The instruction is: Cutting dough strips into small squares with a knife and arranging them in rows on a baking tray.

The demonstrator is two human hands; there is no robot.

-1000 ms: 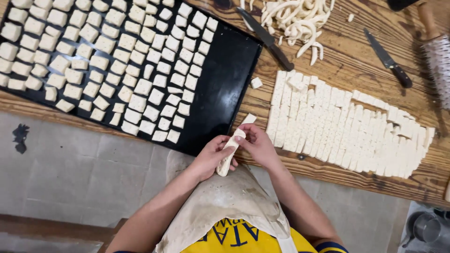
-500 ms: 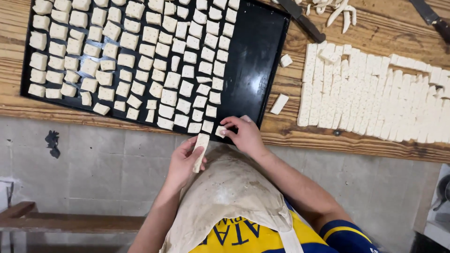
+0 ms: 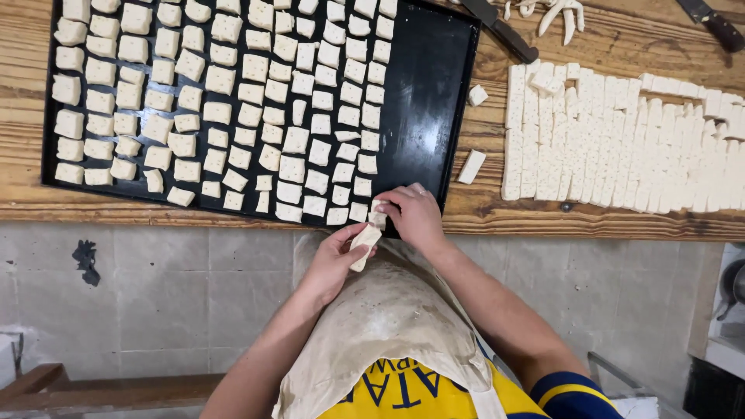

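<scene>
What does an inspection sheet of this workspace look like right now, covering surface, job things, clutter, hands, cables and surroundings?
Surface: wooden table, worn planks, dusted white.
Job's things: black baking tray filled with rows of small dough squares; dough strip held at the tray's near edge; scored dough slab right of the tray.
Clutter: two loose dough pieces between tray and slab; two knives and dough scraps at the far edge.
Hands: left hand holds the strip; right hand pinches its upper end.
Cables: nothing seen.
Surroundings: tiled floor; floury apron.
</scene>
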